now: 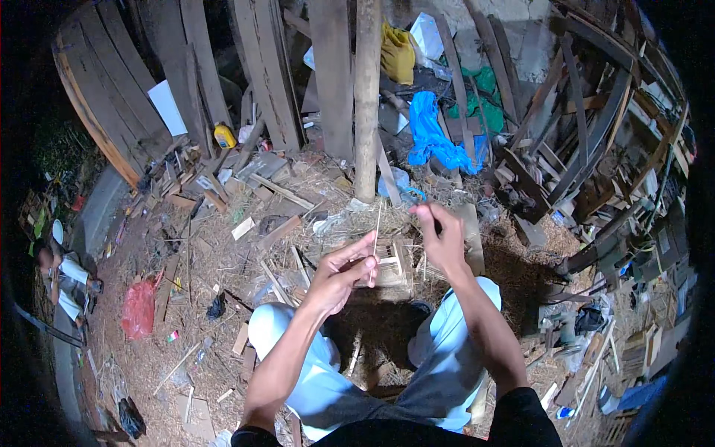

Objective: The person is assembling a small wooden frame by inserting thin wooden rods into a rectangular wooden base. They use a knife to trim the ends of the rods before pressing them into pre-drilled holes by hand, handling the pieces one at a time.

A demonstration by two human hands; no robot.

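My left hand [348, 274] pinches a thin pale wooden stick [377, 229], which stands nearly upright above the fingers. To its right, my right hand [441, 232] is raised with thumb and forefinger closed together; whatever lies between those fingertips is too small to make out. The two hands are apart. Beyond and below them, in front of my knees, a small slatted wooden frame [389, 262] rests on a wooden block [395, 281]. My left fingers overlap its left side in the view.
A round wooden post [366, 104] rises straight ahead. Tall planks [264, 71] lean at the back left. Blue plastic [432, 138] hangs at the back right, near piled timber [547, 167]. A red bag [140, 307] lies left; another person [68, 279] is at the far left.
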